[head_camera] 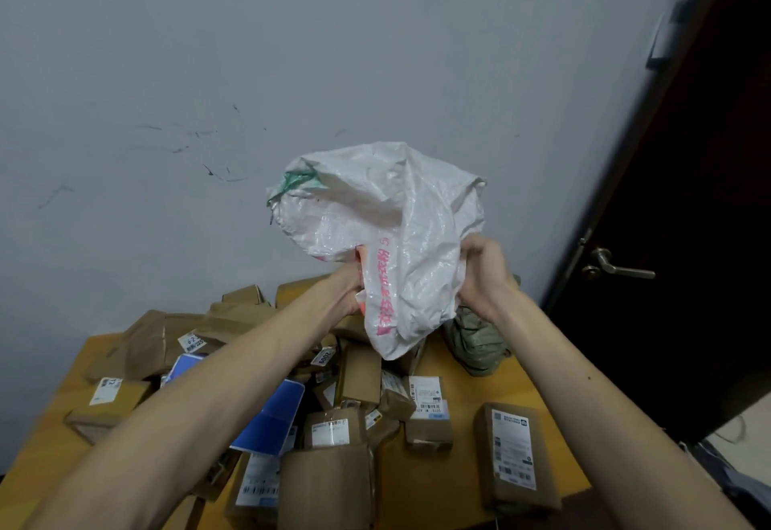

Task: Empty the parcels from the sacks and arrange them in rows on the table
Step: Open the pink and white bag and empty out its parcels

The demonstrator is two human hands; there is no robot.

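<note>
I hold a crumpled white woven sack (384, 212) with pink lettering up above the table. My left hand (346, 291) grips its lower left side and my right hand (484, 270) grips its right side. Below it lies a heap of several brown cardboard parcels (359, 379) with white labels, jumbled on the wooden table (454, 483). A blue flat packet (271, 417) lies in the heap under my left forearm. One brown parcel (515, 458) lies apart at the right front.
A crumpled olive-green sack (475, 341) lies on the table's far right. A grey wall stands right behind the table. A dark door with a metal handle (617, 266) is at the right. Clutter lies on the floor at the lower right.
</note>
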